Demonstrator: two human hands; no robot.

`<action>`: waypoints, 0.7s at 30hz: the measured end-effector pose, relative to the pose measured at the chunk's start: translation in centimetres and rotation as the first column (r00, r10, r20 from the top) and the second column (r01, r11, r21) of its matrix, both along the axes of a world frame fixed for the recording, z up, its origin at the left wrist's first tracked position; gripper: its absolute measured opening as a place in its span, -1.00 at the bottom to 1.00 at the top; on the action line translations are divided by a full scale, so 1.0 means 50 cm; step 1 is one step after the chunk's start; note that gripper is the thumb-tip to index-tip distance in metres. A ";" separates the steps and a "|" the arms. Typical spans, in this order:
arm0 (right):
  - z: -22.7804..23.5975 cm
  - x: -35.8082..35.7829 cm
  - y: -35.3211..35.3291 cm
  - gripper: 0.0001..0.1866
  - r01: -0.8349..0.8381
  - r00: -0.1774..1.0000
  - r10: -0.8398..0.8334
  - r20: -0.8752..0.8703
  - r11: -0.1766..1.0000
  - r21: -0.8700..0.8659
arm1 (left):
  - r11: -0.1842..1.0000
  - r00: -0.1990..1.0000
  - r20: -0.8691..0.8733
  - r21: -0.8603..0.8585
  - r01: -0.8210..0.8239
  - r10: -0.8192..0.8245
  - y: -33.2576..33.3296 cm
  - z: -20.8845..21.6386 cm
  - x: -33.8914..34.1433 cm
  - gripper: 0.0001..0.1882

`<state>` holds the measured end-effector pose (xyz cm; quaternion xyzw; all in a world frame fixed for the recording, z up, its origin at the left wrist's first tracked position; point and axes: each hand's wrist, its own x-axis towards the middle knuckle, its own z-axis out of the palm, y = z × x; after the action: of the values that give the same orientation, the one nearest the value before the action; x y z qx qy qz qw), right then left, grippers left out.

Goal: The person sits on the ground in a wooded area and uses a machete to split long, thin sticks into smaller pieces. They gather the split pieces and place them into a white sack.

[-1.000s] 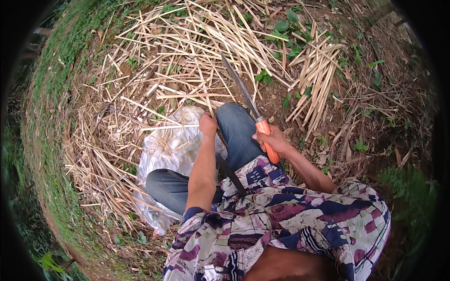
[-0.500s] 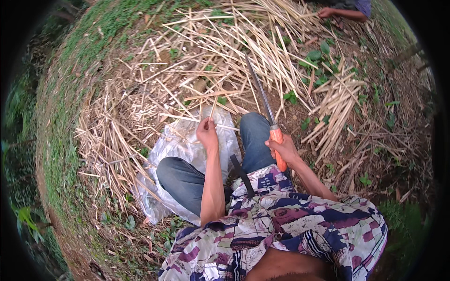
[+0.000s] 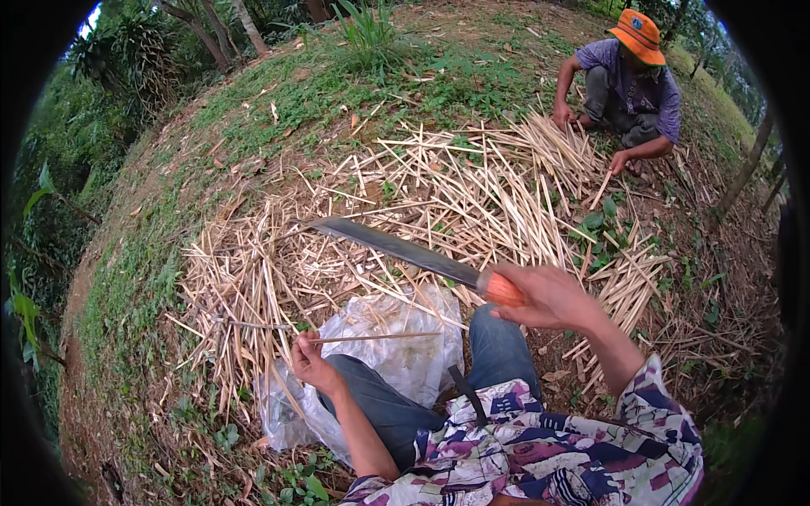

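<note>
My right hand is closed around the orange handle of a machete, raised above my knee. Its long dark blade points left and slightly away from me, over the scattered sticks. Near my left knee, my left hand pinches the end of a thin split stick, which lies level and points right. Beneath that stick, a crumpled clear plastic sheet spreads around my knees. Blade and held stick appear apart, the blade farther from me.
Pale split sticks cover the ground ahead, with a heap at the left and a bundle at the right. A person in an orange hat squats at the far right, handling sticks. Trees stand behind.
My view has tilted up, showing the other person more fully. My right hand has lifted the machete and swung its blade leftward. My left hand has moved left, holding the stick level.
</note>
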<state>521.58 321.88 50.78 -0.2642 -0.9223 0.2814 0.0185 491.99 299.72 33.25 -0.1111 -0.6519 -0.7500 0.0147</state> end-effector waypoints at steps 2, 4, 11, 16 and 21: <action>0.101 -0.043 -0.012 -0.43 -0.196 0.980 0.197 0.014 0.963 0.185 | 1.000 1.000 0.002 0.014 -0.008 0.008 -0.010 -0.005 0.025 -0.66; 0.208 -0.091 -0.036 -0.48 -0.379 0.925 0.370 0.084 0.892 0.248 | 0.998 1.000 -0.006 -0.070 -0.010 0.010 -0.025 -0.005 0.044 -0.61; 0.375 -0.175 -0.127 -0.60 -0.633 0.653 0.754 0.065 0.497 0.593 | 0.818 0.994 -0.102 -0.570 -0.081 0.027 -0.130 -0.055 0.048 -0.62; 0.387 -0.174 -0.153 -0.60 -0.616 0.606 0.787 0.110 0.378 0.691 | 0.873 0.999 -0.028 -0.487 -0.033 0.022 -0.123 -0.062 0.069 -0.67; 0.364 -0.202 -0.173 -0.59 -0.621 0.554 0.825 0.112 0.320 0.715 | 0.949 0.994 0.065 -0.310 -0.063 0.087 -0.152 -0.054 0.091 -0.71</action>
<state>511.51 313.22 68.98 0.2506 -0.9590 -0.0703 0.1125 496.56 292.10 30.57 -0.0579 -0.7644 -0.6421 0.0005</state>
